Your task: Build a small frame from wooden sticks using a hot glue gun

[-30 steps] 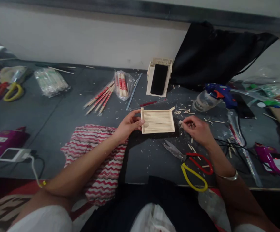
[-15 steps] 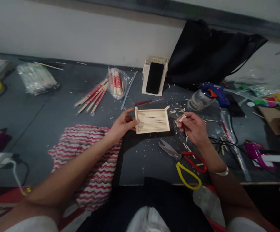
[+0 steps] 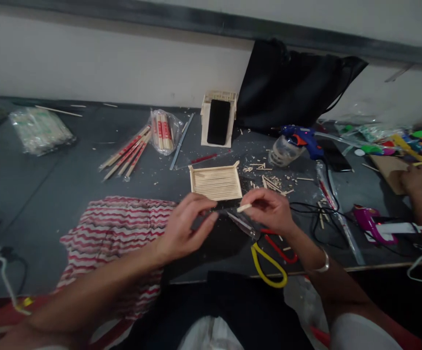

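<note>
A small tray-like frame of pale wooden sticks (image 3: 216, 182) lies on the dark tabletop in front of me. My left hand (image 3: 189, 228) is just below its near edge, thumb and fingers apart and holding nothing. Between the fingertips of my right hand (image 3: 271, 211) is a short pale stick piece (image 3: 244, 208), near the frame's near right corner. I cannot tell whether it is one piece or two side by side. Below my right hand rest scissors (image 3: 268, 270) with one yellow and one red handle, partly hidden by that hand.
Cut stick bits (image 3: 272, 183) lie right of the frame. A blue glue gun (image 3: 302, 138) rests on a clear jar (image 3: 282, 151); a purple glue gun (image 3: 371, 226) lies farther right, near another person's hand (image 3: 420, 180). Chopsticks (image 3: 129, 150), a phone (image 3: 218, 121) and striped cloth (image 3: 112, 238) surround the workspace.
My left hand has let go of the stick frame and come nearer to me. My right hand has moved left and toward me with the stick piece. The whole view has shifted slightly.
</note>
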`<state>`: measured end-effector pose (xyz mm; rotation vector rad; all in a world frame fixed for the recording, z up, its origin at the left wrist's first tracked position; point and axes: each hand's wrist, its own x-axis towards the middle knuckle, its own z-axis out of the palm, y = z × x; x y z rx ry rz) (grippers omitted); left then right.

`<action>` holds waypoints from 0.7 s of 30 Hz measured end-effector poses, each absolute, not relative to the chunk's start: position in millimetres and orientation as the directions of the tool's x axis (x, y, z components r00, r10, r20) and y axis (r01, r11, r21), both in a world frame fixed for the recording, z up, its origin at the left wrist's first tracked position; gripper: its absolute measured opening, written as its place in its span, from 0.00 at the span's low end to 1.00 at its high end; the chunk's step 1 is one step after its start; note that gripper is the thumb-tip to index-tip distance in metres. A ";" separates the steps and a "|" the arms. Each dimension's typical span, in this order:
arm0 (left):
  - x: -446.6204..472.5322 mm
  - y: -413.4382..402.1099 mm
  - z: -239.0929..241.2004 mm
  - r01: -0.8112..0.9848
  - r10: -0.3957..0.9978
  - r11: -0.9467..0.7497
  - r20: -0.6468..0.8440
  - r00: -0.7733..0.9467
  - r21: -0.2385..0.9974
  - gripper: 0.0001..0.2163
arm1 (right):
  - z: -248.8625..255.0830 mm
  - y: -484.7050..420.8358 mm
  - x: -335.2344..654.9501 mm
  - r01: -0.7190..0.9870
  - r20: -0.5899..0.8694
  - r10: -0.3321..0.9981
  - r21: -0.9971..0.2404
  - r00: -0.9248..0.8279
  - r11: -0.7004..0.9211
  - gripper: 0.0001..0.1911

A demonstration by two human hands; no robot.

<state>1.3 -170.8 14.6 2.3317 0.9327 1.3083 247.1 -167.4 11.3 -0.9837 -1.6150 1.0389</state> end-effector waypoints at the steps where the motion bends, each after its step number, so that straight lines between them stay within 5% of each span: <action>1: 9.6 -174.3 13.3 0.344 0.692 -0.721 0.599 0.403 0.601 0.08 | 12.2 -170.8 244.3 0.164 0.353 0.891 -0.898 -0.287 0.408 0.03; 4: 30.3 -178.4 8.7 0.279 0.794 -0.556 0.403 0.455 0.783 0.06 | 12.1 -174.1 239.1 0.192 0.513 0.766 -0.768 -0.388 0.611 0.04; 9: 36.9 -174.2 4.8 0.103 0.868 -0.155 0.086 0.490 0.983 0.14 | 3.2 -168.1 239.5 0.202 0.575 0.698 -0.692 -0.426 0.693 0.03; 13: 31.5 -170.8 1.1 -0.078 0.812 0.190 -0.112 0.573 0.979 0.22 | -2.1 -168.1 239.9 0.183 0.574 0.682 -0.689 -0.454 0.701 0.02; 21: 25.7 -168.4 0.6 -0.141 0.751 0.308 -0.149 0.643 0.941 0.23 | -1.3 -168.7 238.6 0.171 0.565 0.656 -0.678 -0.501 0.714 0.02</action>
